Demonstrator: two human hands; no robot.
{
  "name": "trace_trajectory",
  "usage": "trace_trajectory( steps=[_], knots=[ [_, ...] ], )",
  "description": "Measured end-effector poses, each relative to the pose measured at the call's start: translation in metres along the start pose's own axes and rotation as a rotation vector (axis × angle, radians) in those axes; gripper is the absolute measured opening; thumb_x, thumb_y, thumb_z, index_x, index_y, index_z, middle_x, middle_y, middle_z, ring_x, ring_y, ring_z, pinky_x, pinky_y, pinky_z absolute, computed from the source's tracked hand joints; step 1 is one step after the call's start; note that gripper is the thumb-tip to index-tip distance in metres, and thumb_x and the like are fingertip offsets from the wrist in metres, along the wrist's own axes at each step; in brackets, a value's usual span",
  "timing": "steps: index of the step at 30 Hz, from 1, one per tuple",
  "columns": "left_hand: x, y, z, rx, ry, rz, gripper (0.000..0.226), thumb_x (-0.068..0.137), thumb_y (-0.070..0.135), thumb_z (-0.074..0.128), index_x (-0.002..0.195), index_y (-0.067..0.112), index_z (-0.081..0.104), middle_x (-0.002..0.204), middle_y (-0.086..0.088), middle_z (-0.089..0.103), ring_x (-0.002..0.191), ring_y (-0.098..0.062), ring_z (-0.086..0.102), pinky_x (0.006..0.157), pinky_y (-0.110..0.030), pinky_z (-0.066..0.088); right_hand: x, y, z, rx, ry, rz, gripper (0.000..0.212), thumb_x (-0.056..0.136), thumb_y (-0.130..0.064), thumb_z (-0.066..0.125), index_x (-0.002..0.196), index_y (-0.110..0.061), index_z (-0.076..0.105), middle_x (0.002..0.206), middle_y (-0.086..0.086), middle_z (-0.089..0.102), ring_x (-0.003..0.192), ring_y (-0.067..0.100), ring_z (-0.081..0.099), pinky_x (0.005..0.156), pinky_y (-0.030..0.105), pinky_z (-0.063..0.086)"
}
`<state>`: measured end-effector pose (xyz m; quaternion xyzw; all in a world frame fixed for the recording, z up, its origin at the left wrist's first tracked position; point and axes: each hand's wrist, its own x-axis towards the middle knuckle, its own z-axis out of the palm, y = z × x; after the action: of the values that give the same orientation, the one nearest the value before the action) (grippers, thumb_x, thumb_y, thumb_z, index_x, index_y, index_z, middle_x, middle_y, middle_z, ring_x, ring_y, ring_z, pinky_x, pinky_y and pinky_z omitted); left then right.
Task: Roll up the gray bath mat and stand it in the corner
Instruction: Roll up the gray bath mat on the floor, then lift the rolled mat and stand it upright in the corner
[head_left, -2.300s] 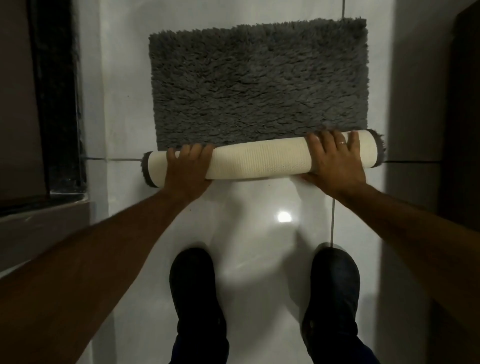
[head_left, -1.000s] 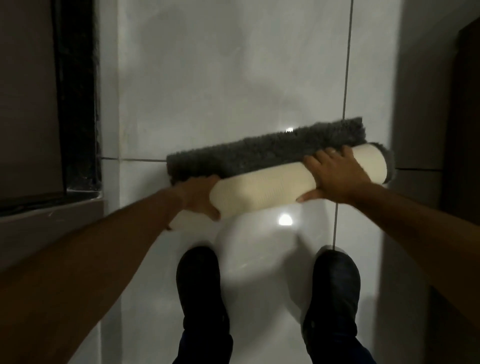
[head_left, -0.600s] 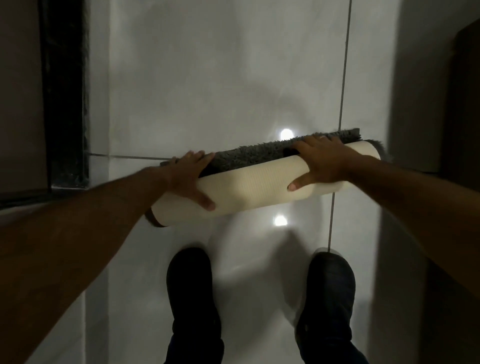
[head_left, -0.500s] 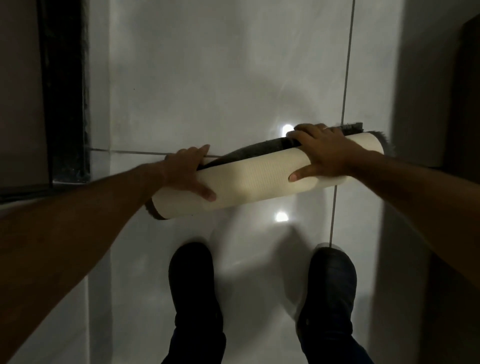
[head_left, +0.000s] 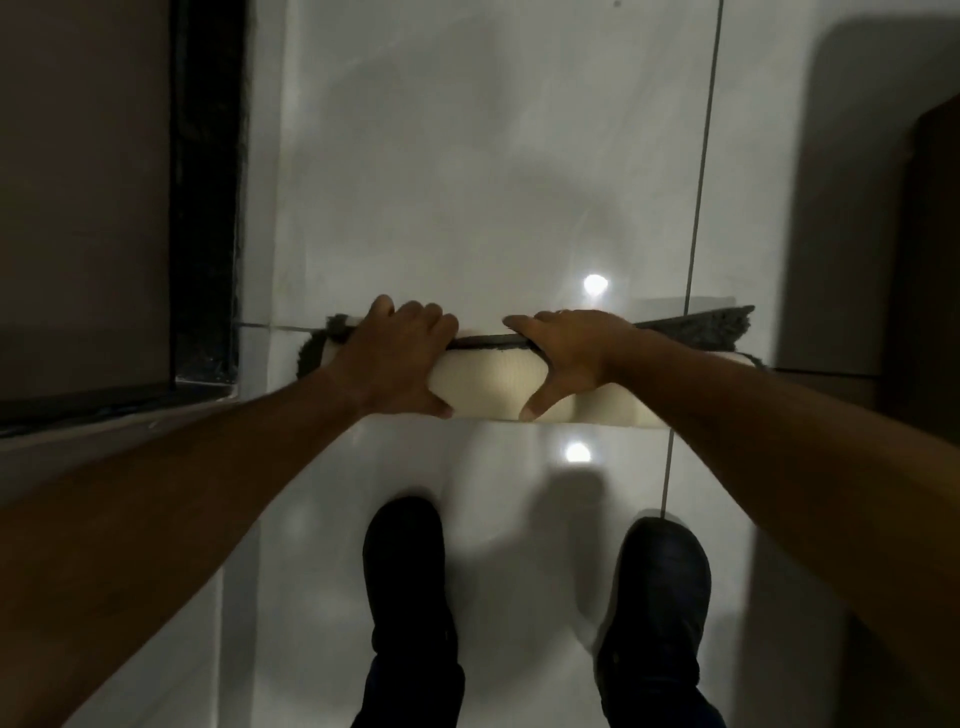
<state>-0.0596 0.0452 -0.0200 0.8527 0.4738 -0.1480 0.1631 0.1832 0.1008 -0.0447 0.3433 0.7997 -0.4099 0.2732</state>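
Gray bath mat (head_left: 493, 382) rolled, cream backing out, mid-frame on white tile floor (head_left: 467, 156); left hand (head_left: 397, 361) and right hand (head_left: 569, 351) both clamped over it.

Home bathroom, by my read. Large glossy pale floor tiles (head_left: 467, 156) with thin dark grout lines fill the middle of the frame, mirroring two ceiling-light spots right of centre. A black stone threshold strip (head_left: 208, 182) runs down the upper left, edging a raised step. I note a rolled shaggy gray bath mat (head_left: 493, 374) with cream backing at centre. Dark door edge at far right.
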Motion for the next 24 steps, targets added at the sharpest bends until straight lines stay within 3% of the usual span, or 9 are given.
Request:
trace_trajectory(
  steps=[3,6,8,10,13,15,19,22,24],
  knots=[
    [0.01,-0.014,-0.039,0.143,0.151,0.042,0.085,0.06,0.069,0.072,0.121,0.012,0.057,0.122,-0.013,0.063,0.115,-0.035,0.056,0.1,-0.059,0.034,-0.014,-0.002,-0.02,0.126,0.118,0.017,0.1,0.07,-0.065,0.074,0.148,-0.021,0.03,0.133,0.008,0.058,0.114,0.027,0.058,0.093,0.039,0.049],
    [0.022,-0.013,-0.101,0.08,0.433,-0.289,0.099,0.072,0.074,0.06,0.15,0.019,0.033,0.16,-0.015,0.024,0.147,-0.037,0.018,0.114,-0.063,0.005,-0.047,0.004,-0.065,0.379,0.259,0.087,0.092,0.073,-0.057,0.076,0.147,-0.021,0.035,0.132,0.006,0.06,0.111,0.025,0.059,0.085,0.032,0.045],
    [0.039,-0.007,-0.155,-0.506,0.584,-0.729,0.115,0.07,0.071,0.069,0.156,0.019,0.012,0.164,-0.012,0.005,0.149,-0.033,0.006,0.115,-0.052,0.002,-0.074,0.009,-0.108,0.585,0.334,0.133,0.093,0.073,-0.053,0.079,0.147,-0.021,0.034,0.13,0.002,0.059,0.11,0.021,0.058,0.084,0.028,0.042],
    [0.061,-0.002,-0.209,-1.379,0.464,-0.943,0.122,0.068,0.06,0.076,0.156,0.023,0.001,0.164,-0.006,0.009,0.148,-0.027,0.014,0.118,-0.049,0.013,-0.099,0.013,-0.154,0.766,0.391,0.15,0.092,0.071,-0.048,0.083,0.145,-0.021,0.036,0.127,-0.004,0.057,0.109,0.015,0.056,0.086,0.027,0.044],
    [0.099,0.004,-0.282,-1.822,0.115,-0.731,0.085,0.082,0.043,0.071,0.149,0.033,0.019,0.139,0.01,0.049,0.121,-0.012,0.052,0.102,-0.047,0.04,-0.124,0.015,-0.242,0.868,0.415,0.118,0.09,0.064,-0.04,0.09,0.137,-0.019,0.041,0.126,-0.004,0.059,0.11,0.016,0.06,0.092,0.034,0.053],
    [0.129,-0.004,-0.325,-1.817,0.2,-0.597,0.067,0.087,0.036,0.07,0.14,0.037,0.029,0.131,0.011,0.057,0.112,-0.011,0.061,0.092,-0.05,0.052,-0.135,0.017,-0.308,0.842,0.434,0.074,0.093,0.059,-0.037,0.091,0.135,-0.017,0.04,0.124,-0.001,0.06,0.111,0.019,0.062,0.092,0.04,0.056],
    [0.185,-0.06,-0.423,-1.806,0.365,-0.486,0.072,0.085,0.035,0.073,0.142,0.036,0.029,0.132,0.01,0.057,0.113,-0.015,0.063,0.085,-0.05,0.057,-0.144,0.013,-0.466,0.891,0.516,-0.092,0.1,0.075,-0.031,0.082,0.15,-0.02,0.016,0.125,-0.005,0.054,0.109,0.012,0.058,0.087,0.03,0.054],
    [0.236,-0.114,-0.472,-1.743,0.422,-0.461,0.076,0.087,0.031,0.073,0.145,0.038,0.025,0.13,0.011,0.057,0.109,-0.012,0.063,0.07,-0.034,0.06,-0.121,0.001,-0.58,0.879,0.653,-0.143,0.098,0.078,-0.051,0.076,0.15,-0.021,0.017,0.126,-0.01,0.051,0.104,0.004,0.056,0.081,0.021,0.05],
    [0.27,-0.146,-0.5,-1.695,0.444,-0.434,0.08,0.087,0.03,0.073,0.147,0.037,0.021,0.129,0.01,0.055,0.106,-0.006,0.061,0.061,-0.024,0.058,-0.096,0.002,-0.637,0.8,0.814,-0.11,0.101,0.069,-0.062,0.077,0.145,-0.021,0.024,0.128,-0.006,0.053,0.107,0.01,0.059,0.087,0.031,0.055]
  ],
)
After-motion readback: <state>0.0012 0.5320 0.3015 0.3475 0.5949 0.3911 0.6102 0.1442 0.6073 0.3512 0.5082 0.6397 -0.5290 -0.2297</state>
